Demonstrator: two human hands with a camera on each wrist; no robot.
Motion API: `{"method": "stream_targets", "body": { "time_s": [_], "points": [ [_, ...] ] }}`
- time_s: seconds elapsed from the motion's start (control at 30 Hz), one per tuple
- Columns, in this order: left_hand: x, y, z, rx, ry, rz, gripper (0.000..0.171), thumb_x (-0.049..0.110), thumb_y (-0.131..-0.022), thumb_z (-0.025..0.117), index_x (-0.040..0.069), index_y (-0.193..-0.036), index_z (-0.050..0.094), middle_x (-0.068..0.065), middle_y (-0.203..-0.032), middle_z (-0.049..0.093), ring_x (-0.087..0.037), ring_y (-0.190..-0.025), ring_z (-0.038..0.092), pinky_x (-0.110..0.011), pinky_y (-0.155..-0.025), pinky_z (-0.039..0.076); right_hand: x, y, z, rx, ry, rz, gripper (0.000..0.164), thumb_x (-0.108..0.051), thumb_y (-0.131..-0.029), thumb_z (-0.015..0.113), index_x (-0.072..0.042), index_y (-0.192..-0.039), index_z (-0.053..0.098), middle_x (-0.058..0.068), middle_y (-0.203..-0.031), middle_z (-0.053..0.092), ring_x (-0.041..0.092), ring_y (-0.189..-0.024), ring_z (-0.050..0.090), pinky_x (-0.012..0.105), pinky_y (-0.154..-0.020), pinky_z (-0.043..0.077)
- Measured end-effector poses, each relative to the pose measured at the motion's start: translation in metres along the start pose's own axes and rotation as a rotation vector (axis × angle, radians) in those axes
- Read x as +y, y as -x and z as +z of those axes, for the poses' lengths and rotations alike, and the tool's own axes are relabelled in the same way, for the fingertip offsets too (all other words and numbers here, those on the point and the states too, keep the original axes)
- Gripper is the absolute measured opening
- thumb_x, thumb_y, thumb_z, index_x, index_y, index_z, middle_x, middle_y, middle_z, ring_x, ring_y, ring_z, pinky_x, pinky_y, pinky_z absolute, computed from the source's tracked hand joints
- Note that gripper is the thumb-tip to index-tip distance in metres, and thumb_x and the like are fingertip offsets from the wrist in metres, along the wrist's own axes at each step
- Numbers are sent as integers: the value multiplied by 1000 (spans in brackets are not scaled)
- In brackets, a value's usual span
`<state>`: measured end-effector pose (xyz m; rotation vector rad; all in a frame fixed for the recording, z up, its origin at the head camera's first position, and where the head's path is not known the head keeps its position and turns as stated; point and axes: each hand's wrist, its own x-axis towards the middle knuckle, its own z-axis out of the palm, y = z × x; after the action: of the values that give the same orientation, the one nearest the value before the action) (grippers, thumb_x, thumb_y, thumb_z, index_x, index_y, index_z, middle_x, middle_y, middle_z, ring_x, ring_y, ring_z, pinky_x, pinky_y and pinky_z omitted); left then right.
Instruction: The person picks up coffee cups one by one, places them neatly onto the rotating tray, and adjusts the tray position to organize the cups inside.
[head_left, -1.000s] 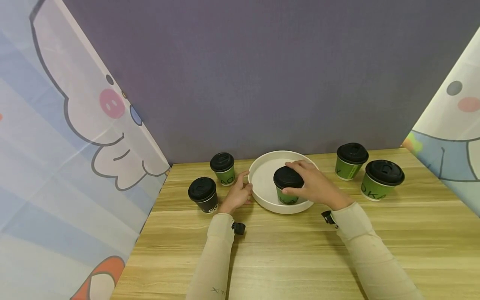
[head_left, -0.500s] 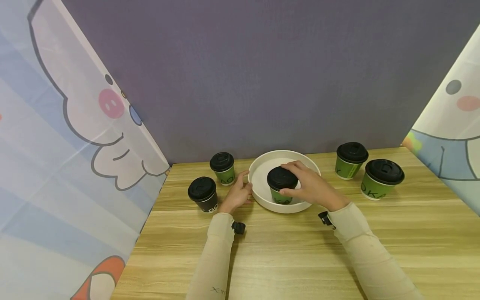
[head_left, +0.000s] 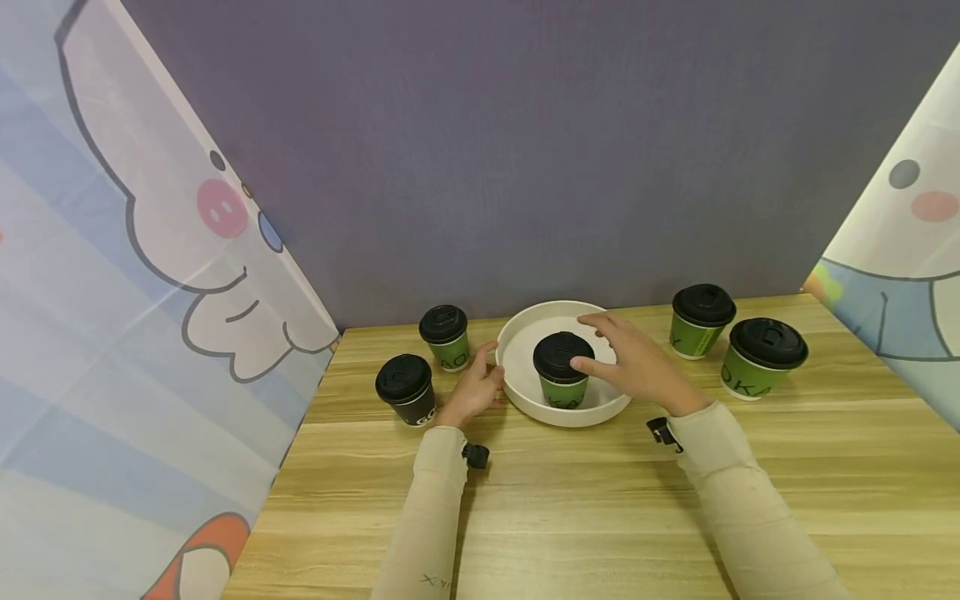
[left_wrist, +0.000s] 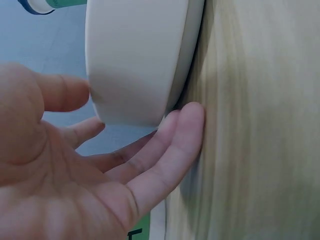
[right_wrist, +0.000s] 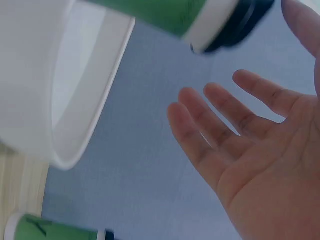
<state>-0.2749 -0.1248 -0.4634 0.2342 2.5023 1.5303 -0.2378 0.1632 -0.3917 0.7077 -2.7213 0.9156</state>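
Note:
A paper coffee cup [head_left: 564, 392] with a green body and black lid stands upright inside a round white tray [head_left: 516, 392]. My right hand [head_left: 637, 362] is spread just right of this cup, above the tray's right side. In the right wrist view the fingers [right_wrist: 197, 130] are extended with nothing between them and the lid [right_wrist: 240, 25] is apart from them. My left hand [head_left: 474, 390] is at the tray's left side. The left wrist view shows its thumb [left_wrist: 67, 94] touching the tray wall [left_wrist: 132, 65], while the other fingers lie along the side near the tabletop.
Left of the tray stand a small green cup [head_left: 450, 350] and a dark cup [head_left: 415, 404], the latter close to my left wrist. Two green cups, one farther back [head_left: 693, 337] and a wider one [head_left: 753, 375], stand right. A grey panel [head_left: 480, 167] rises behind the wooden table [head_left: 570, 517].
The cup has shifted left within the tray. My right hand has let go of it, its fingers spreading and drawing off to the right. My left hand stays by the tray.

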Motion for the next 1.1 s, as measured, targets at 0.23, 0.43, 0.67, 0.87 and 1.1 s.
{"method": "stream_targets", "body": {
  "time_s": [0.23, 0.43, 0.67, 0.87, 1.1],
  "points": [
    [3, 2, -5, -68, -98, 46, 71, 28, -106, 51, 15, -166, 13, -23, -151, 40, -34, -96, 65, -38, -73, 61, 20, 11, -35, 63, 43, 102, 63, -41, -99, 67, -5, -148, 49, 21, -144, 49, 44, -127, 52, 65, -97, 46],
    [7, 6, -4, -106, -238, 43, 109, 46, -88, 74, 16, -166, 4, -19, -169, 12, -35, -141, 45, -54, -112, 43, 44, 25, -65, 163, 69, 213, 63, -37, -100, 67, 0, -147, 48, 33, -150, 41, 58, -138, 32, 75, -105, 30],
    [18, 9, 14, -65, -359, 28, 140, 62, -71, 87, 19, -166, -6, -18, -171, -5, -45, -154, 22, -58, -117, 38, 72, 43, -87, 243, 91, 310, 65, -38, -103, 61, 9, -146, 45, 46, -147, 30, 69, -134, 22, 80, -101, 23],
    [25, 12, 30, -19, -462, 4, 140, 71, -70, 83, 21, -166, -5, -20, -171, -9, -47, -154, 23, -57, -110, 46, 89, 56, -96, 222, 95, 458, 77, -43, -103, 57, 13, -150, 33, 50, -153, 15, 71, -140, 8, 83, -101, 17],
    [29, 15, 38, 28, -522, -5, 141, 77, -67, 80, 20, -166, -2, -16, -172, -11, -45, -158, 8, -61, -106, 48, 101, 65, -101, 123, 104, 593, 93, -48, -101, 58, 18, -153, 19, 57, -148, 4, 78, -134, 1, 82, -96, 18]
  ]
}}
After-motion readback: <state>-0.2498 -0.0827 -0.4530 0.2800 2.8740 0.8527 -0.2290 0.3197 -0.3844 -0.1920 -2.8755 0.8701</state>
